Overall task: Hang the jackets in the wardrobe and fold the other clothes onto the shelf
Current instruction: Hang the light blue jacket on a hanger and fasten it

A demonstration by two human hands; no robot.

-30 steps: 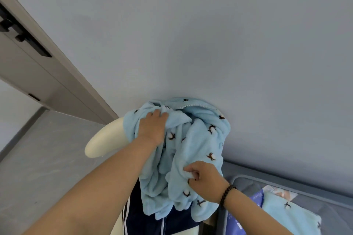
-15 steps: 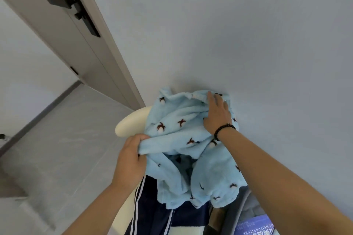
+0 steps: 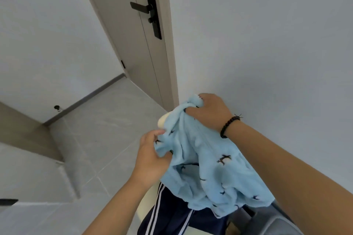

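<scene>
Early stage imo. Both hands on the light blue fleece garment (image 3: 206, 160), mid-frame near wall: right hand (image 3: 210, 112) fisted round its far top edge, left hand (image 3: 152, 158) pinching the near-left edge, fabric bunched btwn them. Cream rounded thing (image 3: 162, 121) pokes out under it, can't ID. Navy striped garment (image 3: 172, 213) below, untouched. No wardrobe or shelf in view, so nothing hung/folded yet afaict. Door (image 3: 137, 34) far left.
</scene>
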